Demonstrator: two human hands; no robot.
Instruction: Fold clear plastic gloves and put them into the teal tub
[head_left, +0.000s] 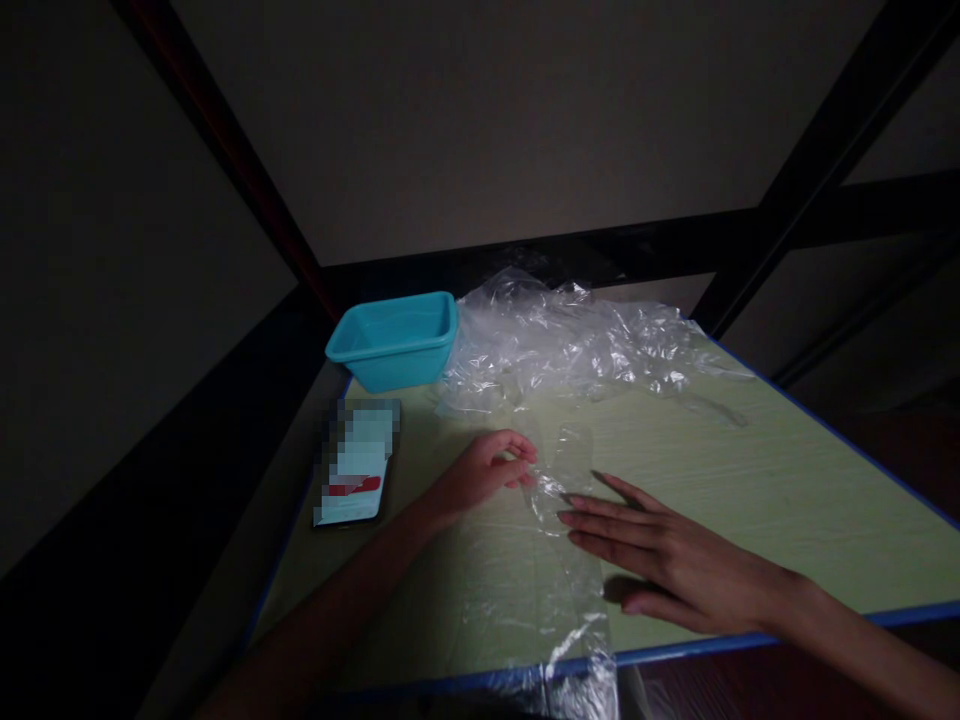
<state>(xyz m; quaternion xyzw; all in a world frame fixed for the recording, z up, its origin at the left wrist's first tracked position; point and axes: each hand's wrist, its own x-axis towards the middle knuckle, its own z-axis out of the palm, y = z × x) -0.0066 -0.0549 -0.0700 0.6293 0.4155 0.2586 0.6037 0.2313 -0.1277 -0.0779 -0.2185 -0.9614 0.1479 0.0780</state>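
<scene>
A clear plastic bag (574, 575) lies flat in front of me, its near end hanging over the table's front edge. My left hand (491, 468) is at its left side, fingers curled and thumb drawn in, pinching a fold of the film. My right hand (660, 550) is palm down with fingers stretched out, its fingertips at the bag's right edge; it holds nothing. Beyond both hands, a crumpled heap of clear plastic bags (562, 345) spreads across the back of the table.
A turquoise plastic basin (401, 365) stands at the back left, beside the heap. Nearer, a phone (364, 465) with a lit, partly blurred screen lies at the left edge. The pale table (750, 510) has blue edging, and a wall panel (510, 130) rises behind it.
</scene>
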